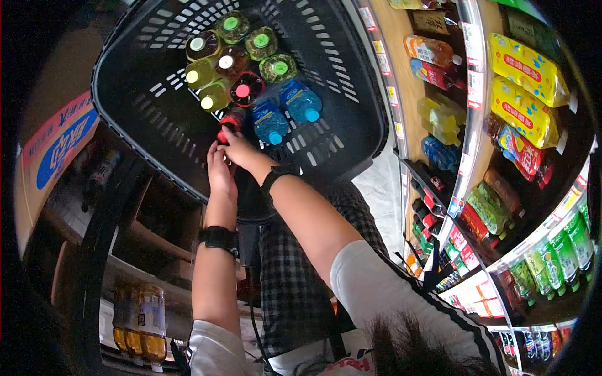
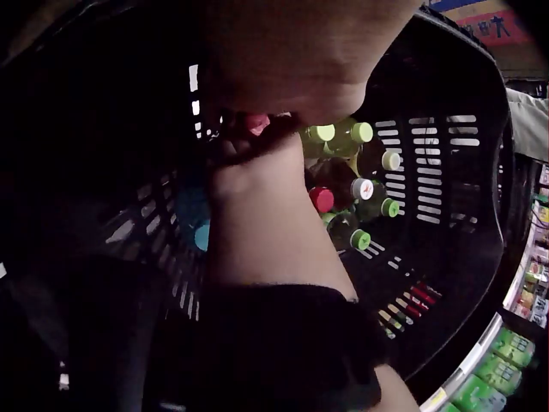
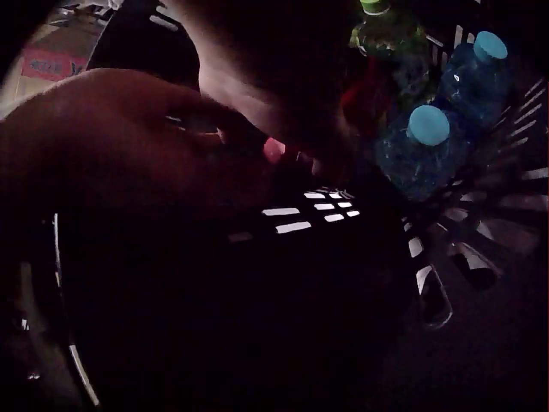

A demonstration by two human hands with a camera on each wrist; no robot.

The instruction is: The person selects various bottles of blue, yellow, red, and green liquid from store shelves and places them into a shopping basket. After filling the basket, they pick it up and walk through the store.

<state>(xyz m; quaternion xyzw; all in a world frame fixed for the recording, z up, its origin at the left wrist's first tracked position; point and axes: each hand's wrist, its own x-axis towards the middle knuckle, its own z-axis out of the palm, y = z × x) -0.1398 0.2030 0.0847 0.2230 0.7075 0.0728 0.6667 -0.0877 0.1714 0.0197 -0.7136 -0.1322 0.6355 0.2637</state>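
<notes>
Curled, as far as the dark wrist views allow, round the red-capped bottle (image 1: 231, 121) at the near edge of the cluster in the black basket (image 1: 150, 135): right hand (image 1: 238, 150). Straight-fingered, touching alongside: left hand (image 1: 219, 170). Judged nearly done, other bottles (image 1: 251, 69) standing inside, this one unsettled. Forearms stretched forward together, wrists banded.

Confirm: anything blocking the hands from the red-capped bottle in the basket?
Nothing visible. The left hand and right hand already touch the red-capped bottle, which sits beside the other bottles in the black basket.
</notes>
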